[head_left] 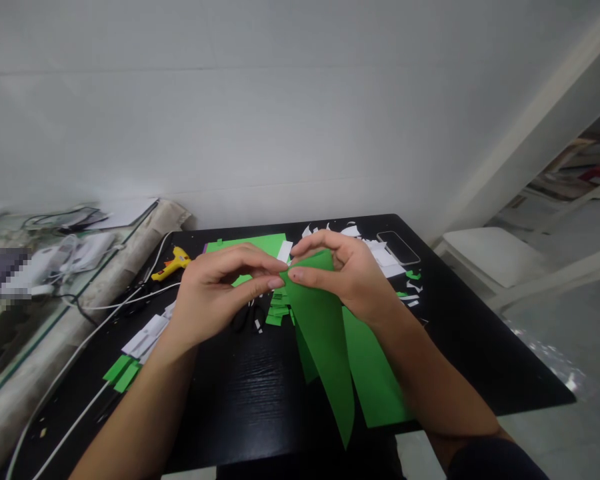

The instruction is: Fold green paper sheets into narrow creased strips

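Both hands meet above the middle of a black table (480,347). My left hand (215,290) and my right hand (347,270) pinch the top edge of a long green paper piece (325,333), which hangs down toward me and narrows to a point. A second green sheet (375,380) lies flat under my right forearm. Small green strips (279,308) are heaped just beyond my fingertips, and black scissors (247,319) lie partly hidden below my left hand.
A yellow glue gun (173,262) with a white cord lies at the left rear. A larger green sheet (260,243), white paper scraps (145,337) and a phone (399,247) sit on the table. A white wall stands behind, and a cluttered glass shelf (55,267) is at left.
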### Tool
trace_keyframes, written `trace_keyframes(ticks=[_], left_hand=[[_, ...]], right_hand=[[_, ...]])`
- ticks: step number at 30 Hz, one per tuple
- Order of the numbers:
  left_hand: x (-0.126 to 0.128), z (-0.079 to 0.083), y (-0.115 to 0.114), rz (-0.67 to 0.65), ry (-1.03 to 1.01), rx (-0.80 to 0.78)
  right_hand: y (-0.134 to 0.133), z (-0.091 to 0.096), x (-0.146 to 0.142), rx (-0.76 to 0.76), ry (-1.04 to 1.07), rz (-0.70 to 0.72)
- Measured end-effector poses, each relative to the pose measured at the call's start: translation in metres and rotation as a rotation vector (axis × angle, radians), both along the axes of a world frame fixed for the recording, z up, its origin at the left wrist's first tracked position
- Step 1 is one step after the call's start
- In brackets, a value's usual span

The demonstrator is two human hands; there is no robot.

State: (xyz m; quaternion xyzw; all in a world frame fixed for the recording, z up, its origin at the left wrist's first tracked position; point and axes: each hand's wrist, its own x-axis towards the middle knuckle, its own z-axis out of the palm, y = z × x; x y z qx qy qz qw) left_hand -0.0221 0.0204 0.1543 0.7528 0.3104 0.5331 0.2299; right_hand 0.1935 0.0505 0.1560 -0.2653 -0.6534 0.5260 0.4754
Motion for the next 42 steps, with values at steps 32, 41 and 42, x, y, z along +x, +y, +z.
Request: trace_keyframes(ticks=[32, 41, 42], left_hand=[[0.000, 0.007, -0.001, 0.025, 0.131, -0.174], [-0.001, 0.005, 0.000, 0.123, 0.209, -0.064], [-0.004, 0.005, 0.000, 0.145, 0.200, -0.047]], right_hand=[[0.004, -0.004, -0.004, 0.071, -0.052, -0.101], [0.005, -0.003, 0.001, -0.088, -0.039, -0.103], [0.006, -0.003, 0.003, -0.111, -0.017, -0.117]])
